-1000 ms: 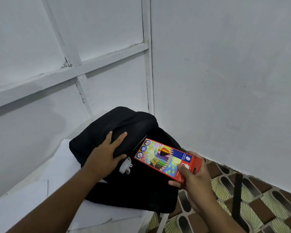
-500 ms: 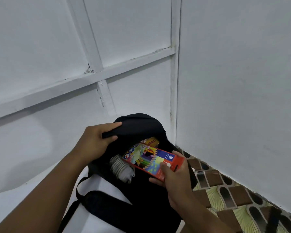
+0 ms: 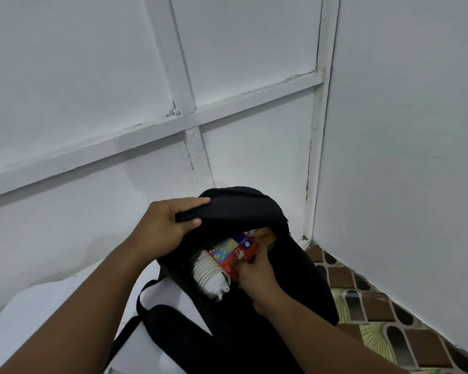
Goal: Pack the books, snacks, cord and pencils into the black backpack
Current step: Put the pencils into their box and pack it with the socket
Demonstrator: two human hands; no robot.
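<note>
**Pencil box going into the bag**

The pencil box point(image 3: 234, 255) is partly inside the open mouth of the black backpack point(image 3: 289, 279). You can see only its red end and a bit of the bright picture on it. Its long side runs from about 5 o'clock, where your hand is, up toward 11 o'clock, deeper into the bag. So the way in is along the box's own length.

Your right hand point(image 3: 257, 278) holds the near end of the box. The fingers are curled around that end, pinching it. The box sticks out from your grip toward 11 o'clock. This hand is the nearer one to the box, so it looks like the one to push.

Just left of the box, at about 8 o'clock from it, sits the white cord point(image 3: 210, 276), coiled up, with its plug end toward you. It touches the box or lies right beside it; you cannot tell which. At about 2 o'clock from the box there is a yellow snack pack point(image 3: 265, 236), deeper in the bag.

Your left hand point(image 3: 164, 228) grips the top flap of the bag and holds it up at about 10 o'clock from the box. That keeps the mouth open.

The bag rests on a white surface point(image 3: 38, 314) in a corner of white walls point(image 3: 389, 130). A patterned floor point(image 3: 376, 319) shows at 4 o'clock.
</note>
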